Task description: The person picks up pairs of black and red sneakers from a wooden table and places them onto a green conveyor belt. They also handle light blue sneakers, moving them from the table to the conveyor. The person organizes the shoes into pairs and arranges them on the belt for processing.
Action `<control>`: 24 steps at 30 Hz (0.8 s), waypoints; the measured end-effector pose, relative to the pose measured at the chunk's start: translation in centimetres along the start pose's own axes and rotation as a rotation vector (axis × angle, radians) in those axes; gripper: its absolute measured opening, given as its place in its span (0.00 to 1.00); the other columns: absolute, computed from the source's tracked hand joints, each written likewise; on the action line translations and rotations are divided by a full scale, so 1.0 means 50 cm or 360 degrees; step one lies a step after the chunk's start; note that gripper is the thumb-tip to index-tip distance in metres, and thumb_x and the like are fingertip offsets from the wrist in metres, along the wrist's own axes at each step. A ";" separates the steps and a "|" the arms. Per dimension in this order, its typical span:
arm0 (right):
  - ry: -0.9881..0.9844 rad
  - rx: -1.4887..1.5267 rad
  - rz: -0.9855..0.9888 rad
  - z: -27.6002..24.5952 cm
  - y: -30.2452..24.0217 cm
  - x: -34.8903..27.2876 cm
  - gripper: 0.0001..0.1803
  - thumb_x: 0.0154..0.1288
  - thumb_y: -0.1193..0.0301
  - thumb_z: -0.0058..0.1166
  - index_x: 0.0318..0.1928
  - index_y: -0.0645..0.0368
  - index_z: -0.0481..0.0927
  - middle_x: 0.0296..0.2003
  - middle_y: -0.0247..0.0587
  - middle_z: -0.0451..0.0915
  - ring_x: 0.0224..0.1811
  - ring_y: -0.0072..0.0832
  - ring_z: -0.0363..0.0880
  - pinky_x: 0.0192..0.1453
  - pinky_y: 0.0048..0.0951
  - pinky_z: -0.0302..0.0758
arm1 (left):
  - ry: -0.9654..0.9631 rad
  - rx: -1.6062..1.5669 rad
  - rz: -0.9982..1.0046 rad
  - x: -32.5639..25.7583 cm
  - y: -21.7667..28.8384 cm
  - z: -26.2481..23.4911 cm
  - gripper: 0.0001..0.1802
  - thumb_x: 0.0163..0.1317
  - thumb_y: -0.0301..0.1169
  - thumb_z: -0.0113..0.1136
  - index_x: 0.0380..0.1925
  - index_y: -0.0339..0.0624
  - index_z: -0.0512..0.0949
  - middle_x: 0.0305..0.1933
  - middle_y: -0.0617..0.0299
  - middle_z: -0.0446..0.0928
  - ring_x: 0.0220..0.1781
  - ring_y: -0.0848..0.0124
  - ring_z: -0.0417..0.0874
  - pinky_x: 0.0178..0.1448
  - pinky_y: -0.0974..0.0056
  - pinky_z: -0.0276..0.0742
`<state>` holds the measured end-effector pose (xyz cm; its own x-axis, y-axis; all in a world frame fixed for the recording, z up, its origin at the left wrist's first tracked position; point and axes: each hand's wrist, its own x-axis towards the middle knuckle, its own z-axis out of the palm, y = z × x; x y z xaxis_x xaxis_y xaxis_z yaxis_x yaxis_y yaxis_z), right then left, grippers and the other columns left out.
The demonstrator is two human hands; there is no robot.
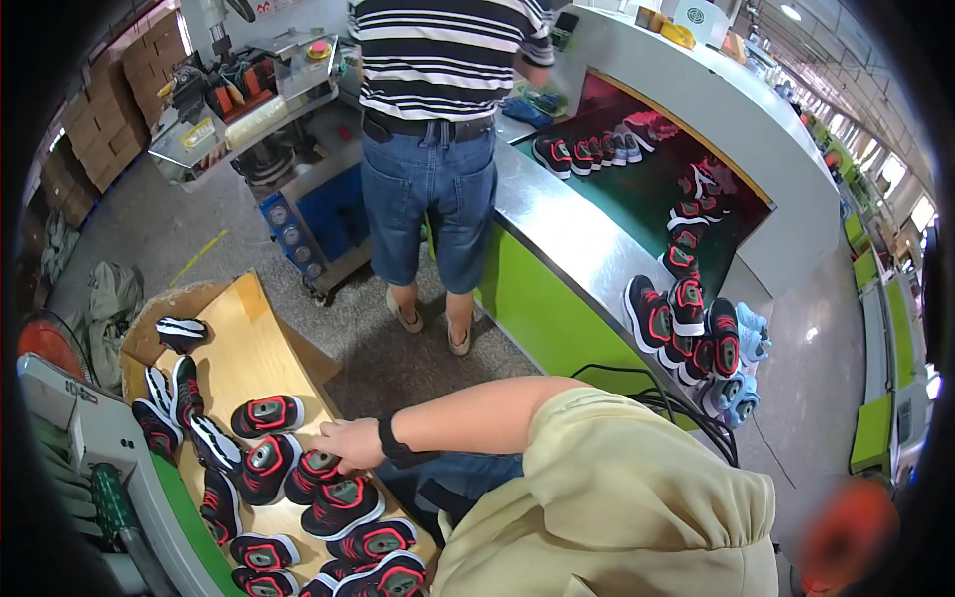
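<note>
My right hand [350,445] reaches across to the left, a black band around its wrist. Its fingers are closed on a black and red sneaker [308,474] in a large cardboard box, and the hand covers part of that shoe. Close beside it sit another black and red sneaker [269,468] and one more sneaker [342,507], each with a white sole. Several similar shoes lie around them, among them a tipped sneaker [216,445] showing its sole. My left hand is out of view.
Cardboard [264,298] lines the box. A grey machine [75,418] borders it on the left. Ahead, a person [438,129] in a striped shirt stands facing away. At right, a conveyor counter [557,229] carries sneakers [686,308]; black cables [686,403] hang near my sleeve.
</note>
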<state>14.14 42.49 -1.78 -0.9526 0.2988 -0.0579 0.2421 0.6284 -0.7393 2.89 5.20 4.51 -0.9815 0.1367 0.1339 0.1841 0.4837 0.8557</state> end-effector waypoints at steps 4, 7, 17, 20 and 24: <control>-0.0011 0.0044 0.0014 0.004 -0.006 0.005 0.39 0.61 0.64 0.69 0.71 0.52 0.66 0.58 0.55 0.72 0.63 0.55 0.73 0.65 0.52 0.75 | 0.0114 -0.0156 -0.0253 -0.015 -0.030 0.006 0.37 0.71 0.42 0.67 0.70 0.30 0.65 0.63 0.39 0.75 0.61 0.52 0.80 0.68 0.55 0.77; -0.0079 -0.0058 -0.0144 0.025 -0.057 0.032 0.39 0.60 0.61 0.69 0.70 0.54 0.69 0.55 0.59 0.77 0.61 0.57 0.76 0.64 0.51 0.76 | 0.0054 -0.0235 -0.0307 0.001 -0.066 -0.030 0.33 0.71 0.34 0.65 0.69 0.28 0.66 0.61 0.42 0.79 0.57 0.58 0.84 0.64 0.58 0.80; -0.0197 -0.0120 -0.0856 -0.032 -0.351 0.049 0.31 0.67 0.70 0.64 0.68 0.66 0.71 0.62 0.57 0.75 0.64 0.51 0.75 0.70 0.41 0.71 | 0.0290 0.0112 -0.0278 -0.064 -0.082 -0.043 0.48 0.54 0.41 0.81 0.66 0.35 0.60 0.70 0.42 0.58 0.75 0.51 0.60 0.77 0.53 0.59; -0.0866 0.0051 -0.0703 0.047 -0.428 0.083 0.32 0.70 0.65 0.63 0.70 0.65 0.70 0.65 0.60 0.74 0.69 0.50 0.73 0.73 0.40 0.69 | 0.0355 -0.0008 -0.0328 -0.081 -0.075 -0.033 0.51 0.53 0.40 0.81 0.68 0.35 0.57 0.79 0.31 0.45 0.86 0.42 0.38 0.84 0.49 0.43; -0.1193 0.0038 -0.0652 0.184 -0.433 0.156 0.44 0.70 0.55 0.65 0.76 0.64 0.60 0.68 0.60 0.72 0.71 0.46 0.73 0.75 0.39 0.68 | 0.0497 -0.0326 -0.0433 -0.094 -0.073 -0.013 0.59 0.50 0.34 0.81 0.76 0.39 0.51 0.83 0.32 0.33 0.86 0.45 0.40 0.85 0.53 0.43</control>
<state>-0.23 24.62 7.59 -0.8363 -0.5083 -0.2055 -0.1439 0.5652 -0.8123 6.78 2.22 1.12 -0.9672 -0.2538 0.0083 -0.0655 0.2809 0.9575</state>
